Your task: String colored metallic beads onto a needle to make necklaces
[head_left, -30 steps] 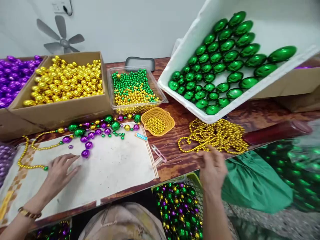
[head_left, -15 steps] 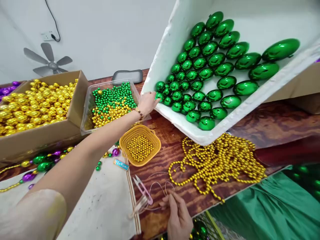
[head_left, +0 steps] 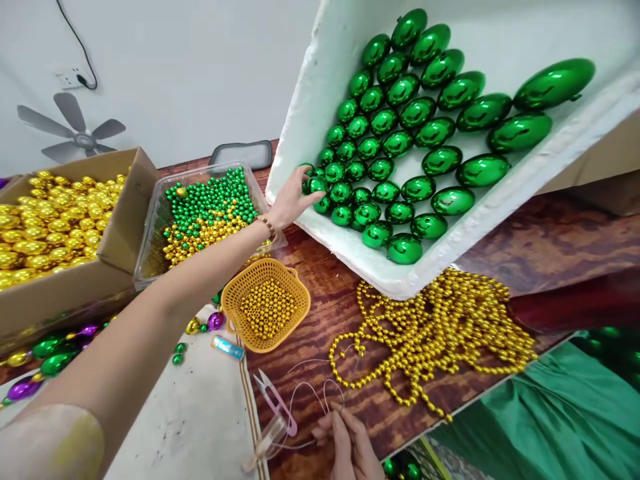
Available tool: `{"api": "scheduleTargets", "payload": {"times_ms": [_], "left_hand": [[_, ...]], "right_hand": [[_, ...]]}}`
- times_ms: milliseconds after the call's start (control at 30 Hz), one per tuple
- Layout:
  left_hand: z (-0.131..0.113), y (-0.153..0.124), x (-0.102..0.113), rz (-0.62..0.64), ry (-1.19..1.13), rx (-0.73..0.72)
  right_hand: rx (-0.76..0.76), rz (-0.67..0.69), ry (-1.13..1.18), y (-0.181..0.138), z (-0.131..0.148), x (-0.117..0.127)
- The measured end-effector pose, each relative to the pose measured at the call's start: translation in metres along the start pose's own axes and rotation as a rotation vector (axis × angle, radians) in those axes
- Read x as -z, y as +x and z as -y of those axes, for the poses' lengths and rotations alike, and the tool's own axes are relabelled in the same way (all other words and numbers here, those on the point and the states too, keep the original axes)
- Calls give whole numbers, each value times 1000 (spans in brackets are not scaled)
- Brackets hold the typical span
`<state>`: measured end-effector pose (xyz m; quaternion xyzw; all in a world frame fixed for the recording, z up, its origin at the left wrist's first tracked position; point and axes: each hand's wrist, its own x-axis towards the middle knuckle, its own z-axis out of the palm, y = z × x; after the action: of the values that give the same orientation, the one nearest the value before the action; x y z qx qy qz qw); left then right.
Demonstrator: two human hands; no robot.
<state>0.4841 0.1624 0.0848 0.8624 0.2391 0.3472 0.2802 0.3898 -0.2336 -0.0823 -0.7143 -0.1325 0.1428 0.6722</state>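
Observation:
My left hand [head_left: 293, 195] reaches far forward into the lower corner of the tilted white foam box [head_left: 350, 250]. Its fingers curl around a large shiny green bead [head_left: 316, 185] among several rows of the same. My right hand [head_left: 350, 443] sits at the bottom edge of the wooden table [head_left: 550, 240], pinching a thin clear thread [head_left: 313, 393] that loops over the wood. Pink thread snips [head_left: 277, 403] lie just left of that hand.
A yellow basket [head_left: 265, 313] of small gold beads stands mid-table, with a heap of gold bead strands [head_left: 435, 333] to its right. A clear tub [head_left: 205, 217] of green and gold beads and a cardboard box [head_left: 65, 227] of gold beads stand left. A white cloth [head_left: 200, 413] lies in front.
My left hand left the white cloth and stretched forward into the foam box, closing on a green bead. My right hand pulled back from the gold strands and took up the thread.

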Motion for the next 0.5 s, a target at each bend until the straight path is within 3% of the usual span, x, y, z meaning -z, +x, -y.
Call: {"api": "scheduleTargets", "payload": {"times_ms": [67,133,300,400,500], "left_hand": [[-18,-41,18,-17,-166,-172],[-37,-90,37,0,-271,-228],[-68,-204,78,7,-429,-135],[-75,-251,103,-35,-377,-89],[-80,-285,127,-84,-277,-56]], "right_hand": [[15,58,38,3,2,2],[9,123,65,6,3,3],[-7,187,120,11,0,1],[-5,183,187,9,10,-2],[10,191,258,-3,40,-5]]}}
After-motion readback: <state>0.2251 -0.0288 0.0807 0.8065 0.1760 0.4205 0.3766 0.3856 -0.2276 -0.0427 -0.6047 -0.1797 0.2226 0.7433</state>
